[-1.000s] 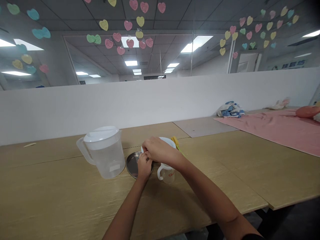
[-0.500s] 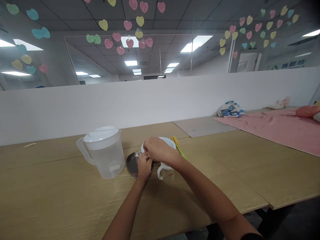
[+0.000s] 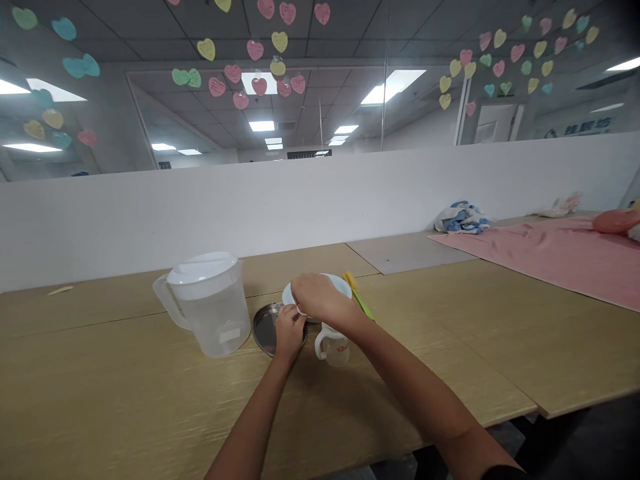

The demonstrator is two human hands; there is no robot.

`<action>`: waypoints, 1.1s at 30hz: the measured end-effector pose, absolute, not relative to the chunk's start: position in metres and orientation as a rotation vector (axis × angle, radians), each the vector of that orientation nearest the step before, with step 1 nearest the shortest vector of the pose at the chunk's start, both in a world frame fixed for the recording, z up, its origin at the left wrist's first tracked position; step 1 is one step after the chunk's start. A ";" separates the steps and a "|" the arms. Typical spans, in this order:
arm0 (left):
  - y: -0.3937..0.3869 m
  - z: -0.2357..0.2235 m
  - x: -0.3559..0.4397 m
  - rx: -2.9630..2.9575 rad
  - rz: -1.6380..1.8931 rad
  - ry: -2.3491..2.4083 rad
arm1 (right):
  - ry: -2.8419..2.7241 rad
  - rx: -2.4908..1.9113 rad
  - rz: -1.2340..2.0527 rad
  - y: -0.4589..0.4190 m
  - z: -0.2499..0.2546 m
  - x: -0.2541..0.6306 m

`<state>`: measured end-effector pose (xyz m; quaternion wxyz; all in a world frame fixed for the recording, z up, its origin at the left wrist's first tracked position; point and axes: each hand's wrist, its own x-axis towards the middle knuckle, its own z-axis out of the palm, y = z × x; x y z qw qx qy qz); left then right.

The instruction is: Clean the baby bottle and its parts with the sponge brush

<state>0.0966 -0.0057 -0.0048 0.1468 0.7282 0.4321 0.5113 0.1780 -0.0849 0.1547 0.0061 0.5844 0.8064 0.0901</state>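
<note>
Two bare forearms reach across a pale wood-grain table (image 3: pixel 100 360) from the person's side and meet near its middle. The right hand (image 3: pixel 320 300) lies over a white bowl (image 3: pixel 341 283), its fingers (image 3: pixel 301 297) curled down around the near rim. The left hand (image 3: pixel 289 335) sits just below it, above a shallow steel dish (image 3: pixel 263 332), with its fingers (image 3: pixel 286 313) bunched narrowly against the right hand. The hands hide the grip, so I can't tell whether either is firmly holding the bowl or some small white piece showing between them.

A lidded clear plastic jug (image 3: pixel 213 313) stands just left of the dish. A small two-handled cup (image 3: pixel 334 348) stands just below the bowl, and a yellow-green handled utensil (image 3: pixel 359 297) lies beside the bowl's far side.

Farther along the table lie a pink cloth (image 3: pixel 560 260) and a crumpled blue-and-white cloth (image 3: pixel 461 219), near a white partition (image 3: pixel 300 213).
</note>
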 end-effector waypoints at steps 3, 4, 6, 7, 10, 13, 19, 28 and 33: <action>-0.005 -0.006 0.096 2.111 1.442 1.255 | 2.476 1.851 0.264 -0.077 0.151 0.179; -0.005 -0.006 0.096 2.112 1.431 1.260 | 2.469 1.849 0.249 -0.074 0.149 0.179; -0.005 -0.005 0.096 2.108 1.421 1.268 | 2.473 1.812 0.217 -0.071 0.148 0.181; -0.005 -0.005 0.096 2.106 1.420 1.269 | 2.479 1.788 0.207 -0.070 0.147 0.182; -0.005 -0.004 0.096 2.102 1.431 1.254 | 2.507 1.752 0.206 -0.071 0.148 0.185; -0.005 -0.004 0.095 2.099 1.439 1.239 | 2.530 1.755 0.222 -0.072 0.149 0.186; -0.006 -0.004 0.095 2.081 1.430 1.236 | 2.483 1.820 0.205 -0.068 0.148 0.181; -0.004 -0.006 0.096 1.977 1.489 1.202 | 2.489 1.848 0.256 -0.065 0.146 0.178; -0.003 -0.006 0.096 1.947 1.505 1.202 | 2.518 1.824 0.250 -0.066 0.146 0.179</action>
